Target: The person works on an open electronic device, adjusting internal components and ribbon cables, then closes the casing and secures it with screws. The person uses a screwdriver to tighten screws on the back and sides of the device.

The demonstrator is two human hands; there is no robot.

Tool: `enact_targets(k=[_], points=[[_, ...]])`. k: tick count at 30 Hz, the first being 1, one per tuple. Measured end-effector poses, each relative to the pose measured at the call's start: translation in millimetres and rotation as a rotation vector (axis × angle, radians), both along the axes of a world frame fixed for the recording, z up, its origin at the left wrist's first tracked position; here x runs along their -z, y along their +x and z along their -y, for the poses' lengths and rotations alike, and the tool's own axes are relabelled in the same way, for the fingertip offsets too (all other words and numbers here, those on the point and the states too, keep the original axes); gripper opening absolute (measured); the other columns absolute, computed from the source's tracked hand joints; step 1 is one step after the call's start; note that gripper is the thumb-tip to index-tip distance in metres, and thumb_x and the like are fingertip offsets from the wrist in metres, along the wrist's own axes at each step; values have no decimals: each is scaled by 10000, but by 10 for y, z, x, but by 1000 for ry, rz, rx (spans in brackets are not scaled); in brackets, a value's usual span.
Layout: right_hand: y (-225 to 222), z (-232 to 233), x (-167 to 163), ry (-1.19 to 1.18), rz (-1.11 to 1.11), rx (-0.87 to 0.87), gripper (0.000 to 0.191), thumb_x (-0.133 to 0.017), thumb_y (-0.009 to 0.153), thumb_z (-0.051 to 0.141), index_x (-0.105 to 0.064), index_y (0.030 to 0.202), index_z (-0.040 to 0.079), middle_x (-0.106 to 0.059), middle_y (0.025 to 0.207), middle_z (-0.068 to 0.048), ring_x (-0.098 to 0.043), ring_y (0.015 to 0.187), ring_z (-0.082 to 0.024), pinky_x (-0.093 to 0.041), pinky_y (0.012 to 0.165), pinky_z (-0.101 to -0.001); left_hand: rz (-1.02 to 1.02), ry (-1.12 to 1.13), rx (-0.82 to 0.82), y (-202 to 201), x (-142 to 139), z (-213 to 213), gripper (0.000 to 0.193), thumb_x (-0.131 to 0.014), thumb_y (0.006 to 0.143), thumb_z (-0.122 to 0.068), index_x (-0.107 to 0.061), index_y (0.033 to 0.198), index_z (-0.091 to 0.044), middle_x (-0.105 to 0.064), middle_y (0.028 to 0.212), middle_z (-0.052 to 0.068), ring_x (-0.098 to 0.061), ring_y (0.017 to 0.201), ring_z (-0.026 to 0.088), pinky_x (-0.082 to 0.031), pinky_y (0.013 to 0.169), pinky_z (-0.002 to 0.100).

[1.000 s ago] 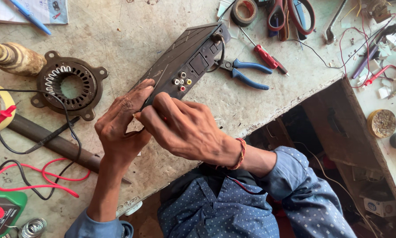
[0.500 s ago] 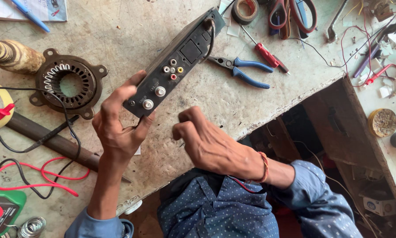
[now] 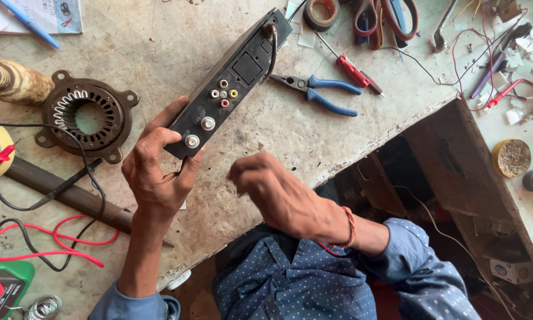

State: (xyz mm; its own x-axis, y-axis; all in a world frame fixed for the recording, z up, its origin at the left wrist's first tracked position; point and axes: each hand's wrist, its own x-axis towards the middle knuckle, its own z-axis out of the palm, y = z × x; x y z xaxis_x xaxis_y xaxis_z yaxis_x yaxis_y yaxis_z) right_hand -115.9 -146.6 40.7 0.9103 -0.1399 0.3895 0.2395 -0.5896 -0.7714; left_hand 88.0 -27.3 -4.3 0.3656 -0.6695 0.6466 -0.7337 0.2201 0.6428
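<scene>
Gripping the near end of a long black plastic electronics box with a rear connector panel (image 3: 228,89), the left hand (image 3: 157,172) is clamped on it, thumb on one side and fingers wrapped under the other. Box is lying tilted on the worn grey workbench top (image 3: 278,136), far end pointing away toward a roll of dark tape (image 3: 321,13); panel with round metal sockets and coloured jacks is facing up.

Right hand (image 3: 278,195) is hovering just beside the box, apart from it, fingers curled loosely together, holding nothing that shows.

Judgement on progress: casing is looking closed, a black cable is looped at its far end, and no tool is in hand, so the work on it appears to be at an early, inspecting stage.

Blue-handled pliers (image 3: 323,95) and a red-handled screwdriver (image 3: 352,71) are lying near the far end, untouched. A round dark metal motor stator with copper windings (image 3: 88,118) is sitting to the left
</scene>
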Motion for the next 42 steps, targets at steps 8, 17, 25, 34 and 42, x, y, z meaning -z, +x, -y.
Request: enact_targets(k=[8,17,25,34,42], points=[[-113,156,-236,-372,-86,217,238,-717,976,55,-584,1142,-52,-651,1183,-200,-719,951,-289,-595,756,-348,12,15,-12,-7,68,33,407,-756,964,-70,-435,1206,-129,-635,1419,199,-697,1261,349,-617,973,391],[-54,145,-881,-304,220,478,285,-811,883,11,-619,1084,-52,-718,1068,-183,-768,1016,-275,-666,818,-340,15,70,-43,-52,27,43,477,-790,898,-2,-429,1183,-131,-630,1447,171,-696,1265,352,-614,992,398],[318,87,-1049,-387,199,279,279,-824,879,18,-644,1077,-61,-708,1093,-188,-754,1008,-248,-653,840,-348,-5,43,-15,-46,9,36,502,-772,861,31,-419,1185,-121,-612,1447,190,-676,1282,372,-594,1024,431],[457,93,-1012,-600,325,240,246,-788,946,117,-682,1059,-74,-708,1014,-190,-751,890,-235,-651,696,-338,16,56,-23,-37,17,35,495,-777,907,-1,-424,1225,-141,-620,1454,188,-672,1299,368,-608,1030,430],[372,-90,-1192,-604,164,175,373,-694,953,74,-616,1280,-88,-691,1188,-231,-758,1095,-284,-658,947,-343,-114,74,44,79,127,-29,115,-616,996,-171,-530,1063,-136,-677,1147,142,-679,1261,395,-595,982,464]])
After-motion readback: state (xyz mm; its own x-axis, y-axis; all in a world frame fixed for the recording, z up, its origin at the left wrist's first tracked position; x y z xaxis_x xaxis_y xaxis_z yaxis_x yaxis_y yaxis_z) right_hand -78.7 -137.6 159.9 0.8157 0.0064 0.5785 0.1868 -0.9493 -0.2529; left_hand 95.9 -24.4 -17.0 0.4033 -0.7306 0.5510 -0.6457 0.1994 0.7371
